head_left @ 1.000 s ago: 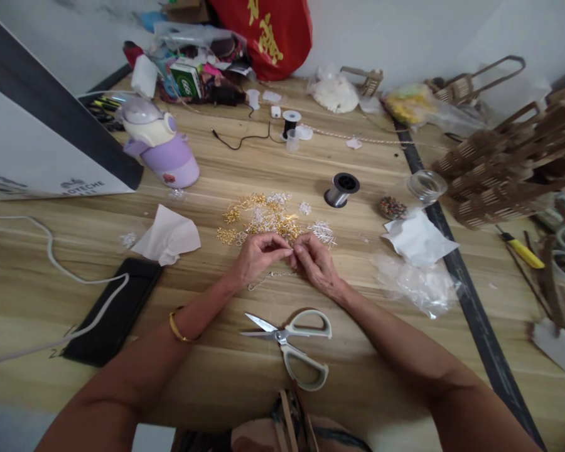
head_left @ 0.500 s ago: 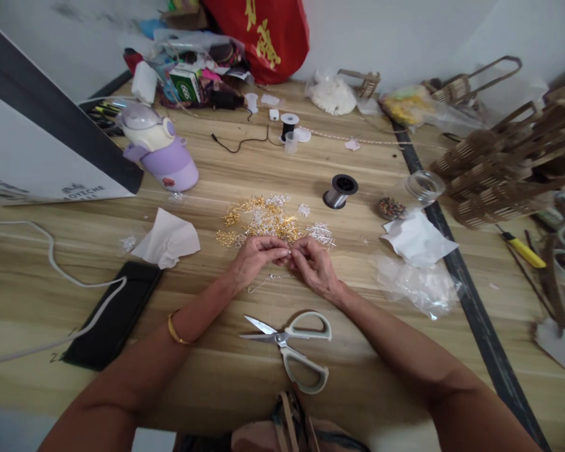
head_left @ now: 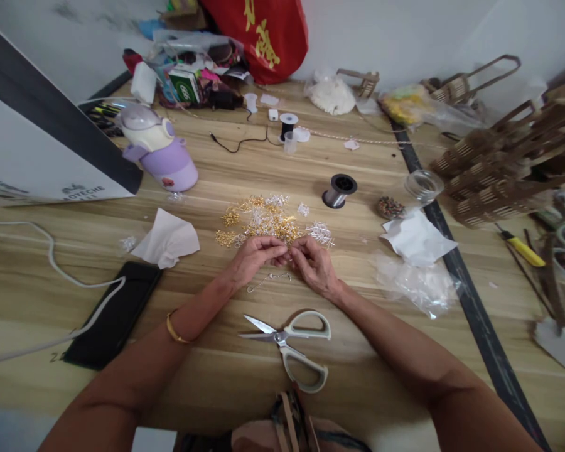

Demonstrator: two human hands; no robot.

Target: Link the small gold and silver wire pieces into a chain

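My left hand (head_left: 255, 255) and my right hand (head_left: 314, 265) meet at the near edge of a pile of gold and silver jewellery findings (head_left: 268, 218). Thumb and forefinger of each hand are pinched, the fingertips almost touching. Whatever lies between them is too small to make out. Just below the hands, a thin silver chain (head_left: 269, 278) lies on the table, a ring at its left end. Closer to me rest scissors (head_left: 279, 338) with pale handles, their blades spread and pointing left. Silver pins (head_left: 320, 233) lie beyond my right hand.
A wire spool (head_left: 339, 191) stands behind the pile. To the right are a clear jar of beads (head_left: 412, 191), white paper (head_left: 419, 238) and plastic bags (head_left: 424, 285). At left are a purple bottle (head_left: 164, 154), a black case (head_left: 115, 317) and a white cable (head_left: 51, 251).
My left fingertips have drawn slightly away from the right ones, opening a small gap. The chain and scissors lie as before.
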